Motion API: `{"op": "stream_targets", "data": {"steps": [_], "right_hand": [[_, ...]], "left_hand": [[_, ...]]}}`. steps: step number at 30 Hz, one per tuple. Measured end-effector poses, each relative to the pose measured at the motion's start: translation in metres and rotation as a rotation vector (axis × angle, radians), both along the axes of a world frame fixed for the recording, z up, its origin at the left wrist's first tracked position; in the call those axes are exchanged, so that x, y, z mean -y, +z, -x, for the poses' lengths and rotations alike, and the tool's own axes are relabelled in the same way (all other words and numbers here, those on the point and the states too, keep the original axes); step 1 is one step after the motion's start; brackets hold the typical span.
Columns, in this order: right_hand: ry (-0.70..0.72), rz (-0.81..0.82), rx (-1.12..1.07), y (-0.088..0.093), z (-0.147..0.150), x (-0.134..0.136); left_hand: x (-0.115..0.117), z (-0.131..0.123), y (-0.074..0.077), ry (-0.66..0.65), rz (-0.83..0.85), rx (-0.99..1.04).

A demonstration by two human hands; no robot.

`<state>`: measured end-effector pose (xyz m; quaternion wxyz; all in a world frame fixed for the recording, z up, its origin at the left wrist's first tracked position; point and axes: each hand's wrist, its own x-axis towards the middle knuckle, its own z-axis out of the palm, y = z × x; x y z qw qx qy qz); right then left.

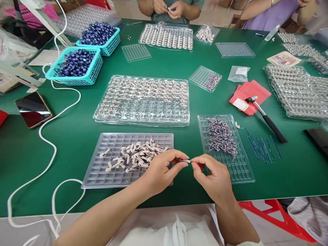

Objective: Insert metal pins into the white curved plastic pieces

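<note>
My left hand and my right hand meet above the near edge of the green table. Both pinch one small pale part between their fingertips. Just left of the hands lies a clear grid tray with a heap of small beige hooked pieces. To the right a second clear tray carries a pile of tiny wired components. A large clear tray of filled pockets sits beyond the hands.
Two teal baskets of dark blue parts stand far left, a phone and a white cable at left. A black-handled tool rests on red paper. Stacked trays lie right. Other people's hands work across the table.
</note>
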<state>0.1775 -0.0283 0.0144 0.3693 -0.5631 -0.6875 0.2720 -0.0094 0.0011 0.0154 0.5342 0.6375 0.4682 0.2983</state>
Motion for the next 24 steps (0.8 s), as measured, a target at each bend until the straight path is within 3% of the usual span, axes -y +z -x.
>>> {"op": "stream_targets", "data": {"steps": [11,19,24], "right_hand": [[0.078,0.063,-0.038,-0.0012,-0.0036,0.0011],[0.093,0.1,-0.132,-0.0016,-0.0045,0.0046],[0.014,0.074,-0.175,-0.0013,-0.0036,0.0051]], "left_hand": [[-0.0008,-0.0006,-0.0004,-0.007,0.041,-0.001],[0.0032,-0.0033,-0.0012,0.067,0.283,0.262],[0.0043,-0.0017,0.0003,0.09,0.264,0.282]]}}
